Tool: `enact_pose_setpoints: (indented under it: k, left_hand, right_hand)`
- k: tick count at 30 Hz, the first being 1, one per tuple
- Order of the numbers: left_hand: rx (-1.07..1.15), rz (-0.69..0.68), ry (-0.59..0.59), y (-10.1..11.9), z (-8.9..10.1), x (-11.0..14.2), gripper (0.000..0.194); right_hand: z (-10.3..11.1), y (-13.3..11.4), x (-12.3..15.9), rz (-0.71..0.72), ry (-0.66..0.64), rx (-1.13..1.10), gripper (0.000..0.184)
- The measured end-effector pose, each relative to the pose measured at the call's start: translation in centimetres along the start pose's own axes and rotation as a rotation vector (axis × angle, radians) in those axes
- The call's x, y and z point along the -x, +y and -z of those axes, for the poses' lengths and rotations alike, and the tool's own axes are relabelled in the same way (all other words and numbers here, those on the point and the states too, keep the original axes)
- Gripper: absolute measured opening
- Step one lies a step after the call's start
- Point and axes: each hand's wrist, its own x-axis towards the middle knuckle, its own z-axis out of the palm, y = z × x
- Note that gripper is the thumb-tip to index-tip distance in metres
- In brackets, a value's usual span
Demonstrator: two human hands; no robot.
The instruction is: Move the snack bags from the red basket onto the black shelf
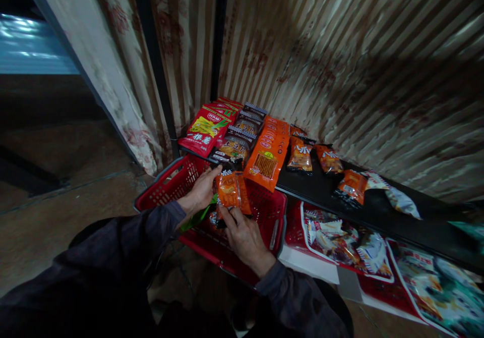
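Observation:
An orange snack bag with black ends [229, 190] is held over a red shopping basket [278, 212]. My left hand [203, 189] grips the bag's upper left edge, with the thumb near its top. My right hand [245, 234] has its fingers closed on the bag's lower end. Under the bag, inside the basket, lie a green packet [198, 216] and another orange packet [244, 196], both partly hidden by the hands and the held bag.
On a black shelf [298, 182] beyond the basket stand red packets [206, 128], dark potato-chip packets [234, 144], orange packets [267, 154] and loose orange snack bags [300, 155]. Baskets of snacks [336, 239] sit below, at right. A striped curtain [302, 50] hangs behind.

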Motion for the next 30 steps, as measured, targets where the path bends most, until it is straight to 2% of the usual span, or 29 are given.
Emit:
enact_pose_setpoints:
  k: [4,7,9,11,13,16,18,19,21,23,30]
  left_hand:
    - [-0.021,0.007,0.032,-0.1,0.0,-0.3,0.028]
    - [-0.027,0.004,-0.002,-0.1,-0.2,-0.1,0.028]
    - [-0.040,0.002,-0.062,0.1,-0.3,0.2,0.027]
    - [-0.058,0.009,-0.114,0.2,-0.4,0.5,0.026]
    - [-0.083,0.034,-0.154,0.3,-0.4,0.9,0.025]
    - [-0.138,0.092,-0.233,-0.1,-0.4,1.4,0.026]
    - [-0.170,0.110,-0.295,-0.7,-0.4,1.7,0.028]
    - [-0.181,0.116,-0.326,-1.0,-0.4,1.8,0.030]
    - [-0.197,0.131,-0.378,-1.7,-0.4,1.9,0.032]
    - [-0.207,0.146,-0.410,-2.2,-0.5,1.9,0.035]
    - [-0.243,0.200,-0.552,-3.0,-0.7,2.4,0.039]
  right_hand:
    - [0.0,-0.4,0.0,0.080,-0.031,-0.003,0.054]
    - [0.0,-0.9,0.1,0.113,-0.055,-0.054,0.054]
    - [0.1,-0.8,0.1,0.150,-0.055,-0.163,0.048]
    - [0.4,-0.2,0.2,0.169,0.003,-0.335,0.039]
    - [0.8,0.9,0.1,0.069,0.151,-0.534,0.029]
    - [1.4,3.6,-0.4,-0.336,0.427,-0.784,0.024]
    - [1.4,5.4,-0.9,-0.578,0.540,-0.899,0.030]
    - [1.3,6.1,-1.1,-0.642,0.563,-0.970,0.035]
    - [0.9,7.2,-1.4,-0.707,0.564,-1.139,0.039]
    - [0.5,7.7,-1.6,-0.734,0.561,-1.271,0.036]
    - [1.0,8.2,-1.7,-0.825,0.739,-1.358,0.023]
